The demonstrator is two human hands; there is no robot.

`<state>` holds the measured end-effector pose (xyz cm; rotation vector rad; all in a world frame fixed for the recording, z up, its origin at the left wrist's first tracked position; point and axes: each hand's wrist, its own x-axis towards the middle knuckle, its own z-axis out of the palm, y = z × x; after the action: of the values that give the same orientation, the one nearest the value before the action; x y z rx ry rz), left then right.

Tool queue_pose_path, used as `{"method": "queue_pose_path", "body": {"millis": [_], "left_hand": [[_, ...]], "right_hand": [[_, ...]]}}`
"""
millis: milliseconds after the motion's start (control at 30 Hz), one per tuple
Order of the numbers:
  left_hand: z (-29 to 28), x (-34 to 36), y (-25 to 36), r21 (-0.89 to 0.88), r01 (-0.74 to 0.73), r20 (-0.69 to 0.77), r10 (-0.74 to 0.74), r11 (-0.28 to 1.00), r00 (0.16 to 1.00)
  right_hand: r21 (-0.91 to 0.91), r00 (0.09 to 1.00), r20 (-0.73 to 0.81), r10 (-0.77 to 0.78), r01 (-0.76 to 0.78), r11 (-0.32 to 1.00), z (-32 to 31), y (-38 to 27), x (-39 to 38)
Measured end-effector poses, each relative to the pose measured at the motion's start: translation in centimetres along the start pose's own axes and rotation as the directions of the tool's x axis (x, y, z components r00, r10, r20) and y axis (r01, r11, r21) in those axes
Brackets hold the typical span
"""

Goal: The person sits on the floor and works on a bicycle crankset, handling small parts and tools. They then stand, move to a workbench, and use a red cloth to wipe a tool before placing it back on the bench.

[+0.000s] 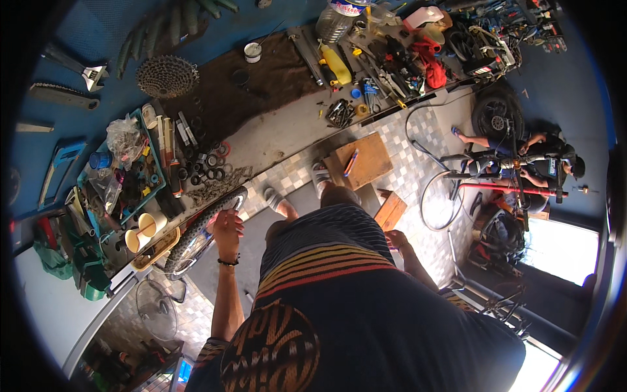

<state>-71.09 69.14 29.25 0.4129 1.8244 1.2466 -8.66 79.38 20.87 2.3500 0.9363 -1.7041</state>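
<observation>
My left hand [227, 232], with a dark beaded bracelet at the wrist, hangs beside a bicycle wheel with a knobby tyre [189, 239] that leans by the workbench. Its fingers are loosely bent and a little apart, and I see nothing held in them; whether they touch the wheel I cannot tell. My right hand [396, 240] is low at my right side, next to my shorts. Most of its fingers are hidden or too small to read. Ahead of my feet, a slim orange-and-blue object [351, 162] lies on a wooden box [367, 159].
The long workbench [277, 127] carries a teal parts tray [160, 186], metal rings [212, 163], a chain [219, 186], a yellow bottle [335, 64] and several tools. A cassette [167, 76] hangs on the blue wall. Another person [545, 153] sits at right among bicycle parts, near a wheel [498, 121].
</observation>
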Motion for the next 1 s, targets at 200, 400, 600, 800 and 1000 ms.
{"method": "queue_pose_path", "body": {"millis": [200,400,600,800,1000], "left_hand": [[1.0,-0.7,-2.1,-0.028,0.063,0.113,-0.060,0.998,0.992],[3.2,0.0,-0.9,0.046,0.087,0.068,-0.090,0.995,0.994],[6.9,1.5,-1.8,0.083,0.125,0.001,-0.126,0.989,0.992],[9.6,-0.3,-10.0,0.106,0.255,-0.512,-0.168,0.961,0.842],[11.9,-4.7,-18.4,-0.427,0.617,-0.342,-0.750,0.661,0.567]], "right_hand": [[-0.238,0.983,0.000,-0.184,0.179,0.955,1.5,-2.2,0.7],[-0.515,0.904,-0.024,-0.428,0.356,0.780,0.5,-3.6,5.3],[-0.375,0.844,0.090,-0.529,0.521,0.767,0.2,-10.3,6.8],[-0.239,0.948,0.231,-0.219,0.273,0.932,-4.2,-18.5,14.8],[-0.248,0.937,0.287,-0.197,0.272,0.930,-8.5,-24.3,22.5]]}}
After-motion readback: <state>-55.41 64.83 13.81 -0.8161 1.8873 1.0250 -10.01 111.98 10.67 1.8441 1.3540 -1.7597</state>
